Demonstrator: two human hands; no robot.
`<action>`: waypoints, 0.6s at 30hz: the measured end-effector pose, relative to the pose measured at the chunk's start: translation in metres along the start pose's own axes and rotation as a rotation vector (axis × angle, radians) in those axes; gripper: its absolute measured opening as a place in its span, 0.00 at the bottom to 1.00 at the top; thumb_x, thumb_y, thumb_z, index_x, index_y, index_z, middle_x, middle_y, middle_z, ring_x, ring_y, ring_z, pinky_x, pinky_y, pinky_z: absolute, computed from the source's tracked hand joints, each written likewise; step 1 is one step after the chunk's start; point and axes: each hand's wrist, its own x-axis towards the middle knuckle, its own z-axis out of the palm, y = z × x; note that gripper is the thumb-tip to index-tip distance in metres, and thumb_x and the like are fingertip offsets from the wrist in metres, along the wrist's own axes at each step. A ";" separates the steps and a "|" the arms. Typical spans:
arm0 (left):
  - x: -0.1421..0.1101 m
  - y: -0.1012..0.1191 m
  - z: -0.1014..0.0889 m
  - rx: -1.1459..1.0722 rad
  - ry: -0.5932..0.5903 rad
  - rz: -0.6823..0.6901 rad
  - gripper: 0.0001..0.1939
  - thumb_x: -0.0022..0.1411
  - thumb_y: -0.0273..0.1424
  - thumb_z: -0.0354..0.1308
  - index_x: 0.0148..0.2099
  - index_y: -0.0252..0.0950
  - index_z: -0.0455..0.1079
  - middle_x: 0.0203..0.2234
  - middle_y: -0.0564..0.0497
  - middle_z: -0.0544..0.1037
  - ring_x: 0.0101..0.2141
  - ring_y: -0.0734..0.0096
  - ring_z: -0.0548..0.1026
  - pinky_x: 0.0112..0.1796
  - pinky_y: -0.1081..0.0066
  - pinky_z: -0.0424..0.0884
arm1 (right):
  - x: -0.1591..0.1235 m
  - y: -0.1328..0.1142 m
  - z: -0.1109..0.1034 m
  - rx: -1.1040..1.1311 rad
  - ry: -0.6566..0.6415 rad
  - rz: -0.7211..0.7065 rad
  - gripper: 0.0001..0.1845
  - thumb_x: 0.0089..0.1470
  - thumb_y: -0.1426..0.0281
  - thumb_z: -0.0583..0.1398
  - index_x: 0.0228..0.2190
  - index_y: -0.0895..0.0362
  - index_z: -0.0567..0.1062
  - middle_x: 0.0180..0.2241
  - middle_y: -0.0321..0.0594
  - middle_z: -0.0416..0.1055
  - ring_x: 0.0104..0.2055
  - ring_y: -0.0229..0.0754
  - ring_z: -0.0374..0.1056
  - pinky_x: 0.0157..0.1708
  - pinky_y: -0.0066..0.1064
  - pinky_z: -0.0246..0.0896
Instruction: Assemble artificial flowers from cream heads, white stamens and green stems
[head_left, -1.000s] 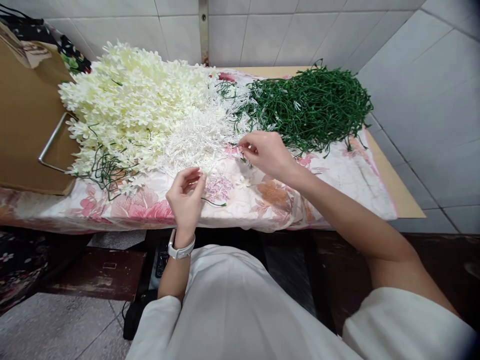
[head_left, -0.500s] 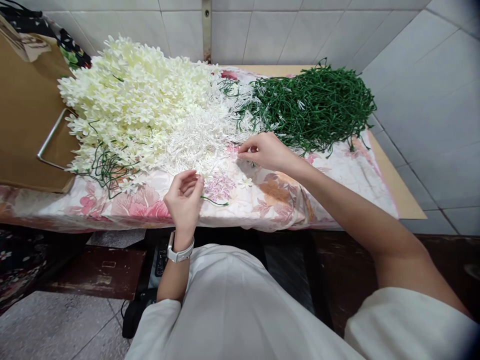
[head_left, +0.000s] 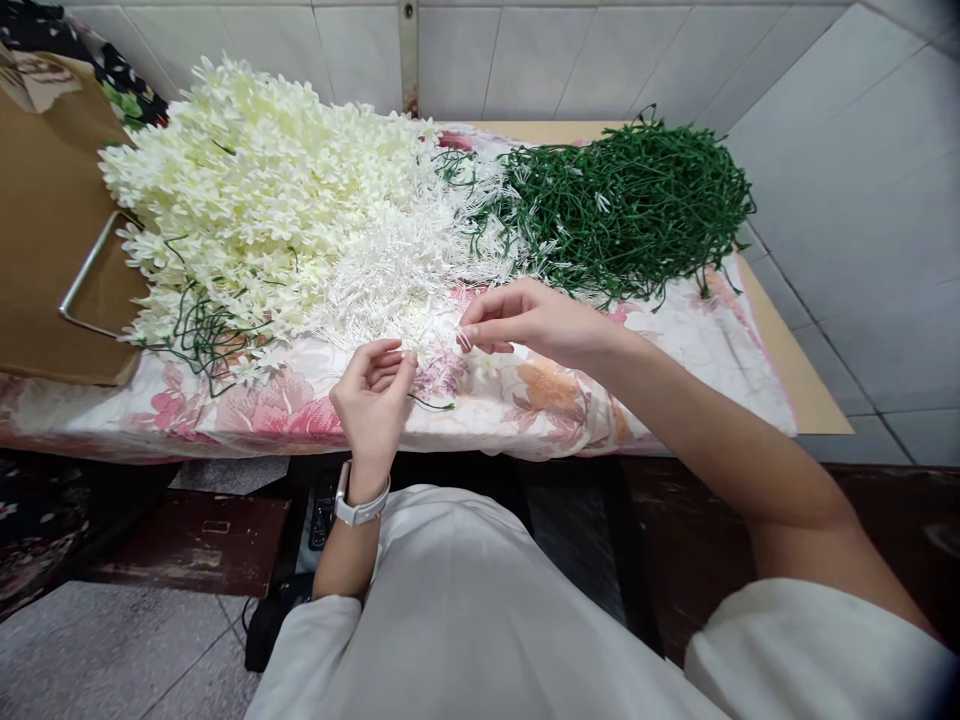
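Observation:
My left hand point(head_left: 375, 395) is closed in a pinch at the front of the cloth-covered table. A thin green plastic stem point(head_left: 433, 405) sticks out to the right from behind its fingers. To the right, my right hand point(head_left: 517, 322) pinches a small white stamen piece point(head_left: 464, 340), with its fingertips pointing at the left hand. Behind both hands lies a heap of thin white stamens point(head_left: 386, 285). A single white flower point(head_left: 487, 366) rests on the cloth just below the right hand, partly shaded.
A large pile of cream artificial flowers point(head_left: 262, 190) fills the back left. Tangled green stems point(head_left: 630, 205) are heaped at the back right, with a smaller bunch point(head_left: 206, 335) at the front left. A brown cardboard box point(head_left: 60, 230) stands far left. Tiled walls point(head_left: 562, 60) enclose the back and right.
My right hand has moved from the stamen heap a little left and toward me, nearer the left hand, with a small white piece in its fingertips. The left hand has barely moved.

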 end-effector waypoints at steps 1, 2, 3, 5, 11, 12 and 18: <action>-0.001 0.001 0.000 0.005 0.000 0.003 0.12 0.51 0.32 0.68 0.38 0.34 0.73 0.27 0.54 0.77 0.29 0.78 0.78 0.31 0.80 0.75 | -0.001 0.000 0.001 0.053 -0.025 0.009 0.06 0.49 0.70 0.64 0.24 0.61 0.77 0.20 0.34 0.68 0.22 0.30 0.58 0.22 0.26 0.49; -0.001 0.001 0.000 0.007 0.001 0.006 0.12 0.51 0.32 0.68 0.38 0.34 0.73 0.27 0.54 0.77 0.29 0.78 0.78 0.31 0.80 0.75 | -0.002 0.000 0.002 0.105 -0.045 0.016 0.07 0.49 0.70 0.64 0.24 0.61 0.77 0.20 0.34 0.68 0.22 0.30 0.58 0.21 0.26 0.48; -0.001 0.001 0.000 0.008 0.002 0.010 0.12 0.51 0.32 0.68 0.38 0.34 0.73 0.27 0.54 0.77 0.29 0.78 0.78 0.31 0.80 0.75 | -0.003 0.001 0.003 0.153 -0.062 0.021 0.07 0.49 0.70 0.64 0.24 0.61 0.77 0.20 0.34 0.68 0.22 0.29 0.57 0.21 0.26 0.48; -0.002 0.001 0.000 0.004 0.005 0.012 0.11 0.51 0.31 0.68 0.38 0.35 0.73 0.27 0.53 0.78 0.30 0.78 0.78 0.31 0.81 0.75 | -0.004 0.002 0.003 0.222 -0.092 0.026 0.07 0.49 0.70 0.64 0.25 0.62 0.77 0.21 0.34 0.68 0.21 0.29 0.56 0.20 0.25 0.47; -0.003 0.004 0.001 -0.009 0.011 0.009 0.11 0.51 0.30 0.68 0.37 0.35 0.74 0.26 0.54 0.77 0.29 0.79 0.78 0.31 0.81 0.75 | -0.010 0.001 0.011 0.211 -0.140 0.011 0.06 0.50 0.70 0.63 0.26 0.61 0.76 0.22 0.34 0.70 0.22 0.29 0.59 0.19 0.24 0.48; -0.003 0.005 0.001 -0.007 0.015 0.016 0.10 0.51 0.29 0.68 0.37 0.35 0.74 0.26 0.55 0.77 0.29 0.79 0.78 0.31 0.82 0.75 | -0.011 0.000 0.015 0.158 -0.103 0.003 0.05 0.51 0.71 0.62 0.26 0.61 0.76 0.22 0.34 0.70 0.22 0.29 0.60 0.20 0.24 0.50; -0.009 0.007 0.005 -0.002 0.034 0.072 0.10 0.51 0.28 0.68 0.38 0.35 0.74 0.29 0.54 0.79 0.31 0.79 0.78 0.32 0.82 0.75 | -0.016 0.004 0.038 -0.142 0.168 -0.048 0.05 0.49 0.72 0.61 0.23 0.61 0.73 0.20 0.34 0.69 0.23 0.31 0.63 0.24 0.25 0.56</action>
